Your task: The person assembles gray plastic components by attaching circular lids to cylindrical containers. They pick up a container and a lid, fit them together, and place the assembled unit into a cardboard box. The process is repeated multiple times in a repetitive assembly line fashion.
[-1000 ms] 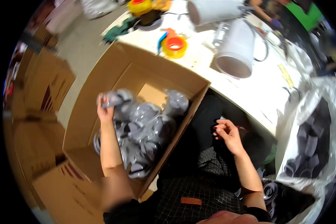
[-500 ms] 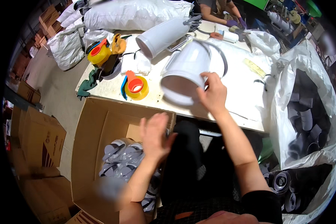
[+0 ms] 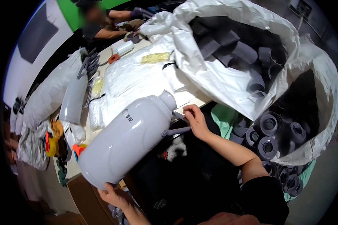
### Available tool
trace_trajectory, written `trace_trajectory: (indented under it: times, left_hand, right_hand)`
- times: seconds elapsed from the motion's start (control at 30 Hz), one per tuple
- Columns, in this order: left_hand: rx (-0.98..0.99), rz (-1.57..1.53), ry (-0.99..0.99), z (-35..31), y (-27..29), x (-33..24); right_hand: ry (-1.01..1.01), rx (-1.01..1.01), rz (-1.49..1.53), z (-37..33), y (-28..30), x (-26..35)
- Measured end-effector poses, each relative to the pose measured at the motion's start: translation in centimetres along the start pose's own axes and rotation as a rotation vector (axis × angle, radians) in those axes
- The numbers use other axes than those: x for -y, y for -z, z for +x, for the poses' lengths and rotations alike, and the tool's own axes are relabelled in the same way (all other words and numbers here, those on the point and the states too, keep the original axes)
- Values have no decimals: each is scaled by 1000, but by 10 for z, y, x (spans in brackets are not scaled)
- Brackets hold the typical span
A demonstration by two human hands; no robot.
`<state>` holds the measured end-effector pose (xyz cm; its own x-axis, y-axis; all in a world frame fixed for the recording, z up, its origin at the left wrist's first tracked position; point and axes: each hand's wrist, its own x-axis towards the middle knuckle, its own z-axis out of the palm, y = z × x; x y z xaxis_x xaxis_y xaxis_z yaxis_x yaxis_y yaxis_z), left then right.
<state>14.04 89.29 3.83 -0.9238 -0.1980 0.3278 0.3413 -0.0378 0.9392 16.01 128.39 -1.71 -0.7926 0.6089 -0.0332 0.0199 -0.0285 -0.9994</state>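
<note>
A large light-grey plastic flask shell point(image 3: 120, 138) with a spout at its upper end lies tilted across my view, above the table's near edge. My left hand point(image 3: 114, 195) grips the rim of its wide base at the lower left. At the other end my right hand point(image 3: 196, 122) has its fingers closed on the grey side handle point(image 3: 176, 131), near the spout. A dark printed mark sits on the shell's upper side.
Another grey shell point(image 3: 73, 99) and tape dispensers point(image 3: 52, 145) stand at the table's left. White sacks point(image 3: 229, 84) of grey plastic parts stand to the right, with ring-shaped parts point(image 3: 268, 148) below. A cardboard box point(image 3: 88, 198) is at lower left. A co-worker point(image 3: 95, 22) works at the far side.
My view has swung to the right. The shell has come off the table toward me and turned, spout to the upper right. My left hand has moved from above the box onto its base.
</note>
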Motion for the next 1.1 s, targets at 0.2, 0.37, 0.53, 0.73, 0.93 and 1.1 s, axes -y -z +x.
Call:
trace_trajectory:
  times: [0.2, 0.37, 0.53, 0.73, 0.93, 1.1]
  left_hand:
    - [129, -329, 455, 16, -53, 31]
    - [249, -397, 439, 12, -80, 33]
    - [268, -450, 533, 4, -99, 37]
    - [347, -502, 570, 2, -106, 37]
    - [220, -562, 648, -2, -97, 34]
    - [162, -598, 600, -5, -71, 29]
  right_hand:
    - [669, -747, -1313, 68, 253, 42]
    - [-228, -604, -1640, 91, 403, -9]
    - [-255, -549, -1260, 77, 389, -50]
    - [-413, -426, -238, 53, 334, -2]
    - [543, -580, -368, -22, 184, 33]
    - [87, -113, -406, -69, 105, 7]
